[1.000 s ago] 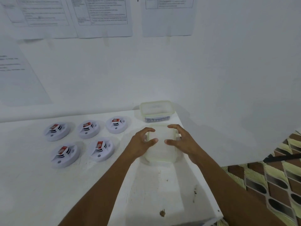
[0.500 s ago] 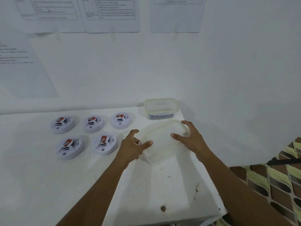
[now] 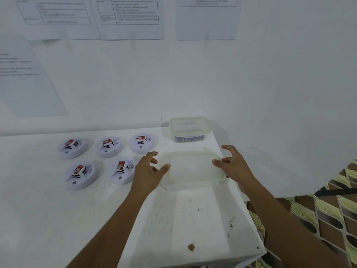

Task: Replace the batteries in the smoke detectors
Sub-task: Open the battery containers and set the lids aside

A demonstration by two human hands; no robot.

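Observation:
Several white round smoke detectors lie on the white table (image 3: 48, 219), each with a red battery on top; the nearest one (image 3: 121, 172) is just left of my left hand. A translucent plastic box (image 3: 191, 171) lies flat near the table's right edge, between my hands. My left hand (image 3: 148, 171) hovers at its left end with fingers spread and the thumb by the rim. My right hand (image 3: 233, 165) is at its right end, fingers loosely bent, with the thumb tip over the rim. A second lidded box (image 3: 188, 128) behind it holds dark batteries.
The wall stands right behind the table with printed sheets (image 3: 131, 16) taped to it. The table's right edge (image 3: 249, 215) drops to a patterned floor (image 3: 328, 219). Small brown specks (image 3: 191, 247) lie on the near part of the table.
The box was held end-on between both hands, then tilted and turned. It now lies flat and crosswise, and both hands have loosened and drawn apart to its ends.

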